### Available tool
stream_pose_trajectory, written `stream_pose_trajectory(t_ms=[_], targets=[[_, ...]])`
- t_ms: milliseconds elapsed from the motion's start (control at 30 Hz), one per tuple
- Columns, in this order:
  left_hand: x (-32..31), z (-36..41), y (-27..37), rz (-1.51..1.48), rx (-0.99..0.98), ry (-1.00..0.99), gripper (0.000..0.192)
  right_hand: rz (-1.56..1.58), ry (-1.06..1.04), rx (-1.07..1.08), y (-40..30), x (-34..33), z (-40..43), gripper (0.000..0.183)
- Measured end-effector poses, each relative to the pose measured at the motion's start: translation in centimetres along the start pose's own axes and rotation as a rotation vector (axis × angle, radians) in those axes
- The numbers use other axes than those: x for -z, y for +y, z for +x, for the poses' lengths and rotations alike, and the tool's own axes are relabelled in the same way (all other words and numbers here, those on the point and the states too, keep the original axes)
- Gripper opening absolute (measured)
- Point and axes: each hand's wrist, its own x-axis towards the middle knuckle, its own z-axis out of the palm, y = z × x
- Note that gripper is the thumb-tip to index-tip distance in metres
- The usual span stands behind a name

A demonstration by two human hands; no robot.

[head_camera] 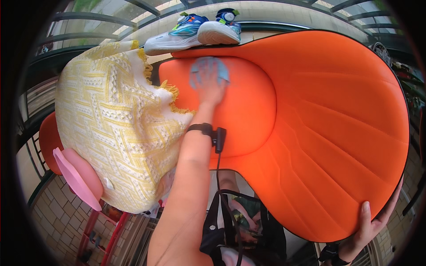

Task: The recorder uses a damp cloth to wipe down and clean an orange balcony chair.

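Observation:
My left hand lies over a light blue cloth, fingers slightly spread, pressing it flat on the orange seat cushion of a chair. The hand and cloth look blurred. A black strap with a small device and a cable is around the left wrist. The wide orange backrest, with stitched lines, fills the right side. At its lower right edge my right hand grips the rim, thumb on the front face and fingers mostly hidden behind. A black strap is on that wrist too.
A yellow and white fringed blanket drapes at the left, its fringe on the seat. A pink curved object rests against it. Two sneakers stand beyond the seat by a railed window. A red rack stands low on the left.

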Motion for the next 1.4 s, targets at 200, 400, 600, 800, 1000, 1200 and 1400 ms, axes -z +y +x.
stream_pose_trajectory(t_ms=[200,400,600,800,1000,1200,1400], targets=[[1.2,-0.7,-2.9,-0.011,0.348,0.113,0.078,-0.05,0.016,-0.002,0.1,-0.3,0.0,0.077],[1.9,-4.5,2.2,-0.092,-0.304,-0.211,0.065,-0.054,-0.002,0.015,0.2,0.2,0.3,0.075],[2.7,-7.8,0.9,-0.109,-0.413,-0.325,0.061,-0.02,-0.133,-0.012,-0.9,0.1,0.9,0.075],[3.0,-3.6,-1.3,-0.226,0.598,-0.125,0.081,-0.432,-0.228,0.197,-7.0,0.2,2.1,0.068],[4.3,-0.4,-1.1,-0.18,0.44,-0.133,0.088,-0.766,-0.555,0.695,-17.7,-7.6,5.5,0.05],[2.6,-3.4,0.7,-0.071,-0.234,-0.216,0.072,-0.828,-0.709,0.92,-19.4,-15.8,8.8,0.05],[2.0,-3.7,0.4,-0.21,0.492,-0.03,0.083,-1.145,-0.541,0.639,-13.3,-5.7,8.9,0.058]])
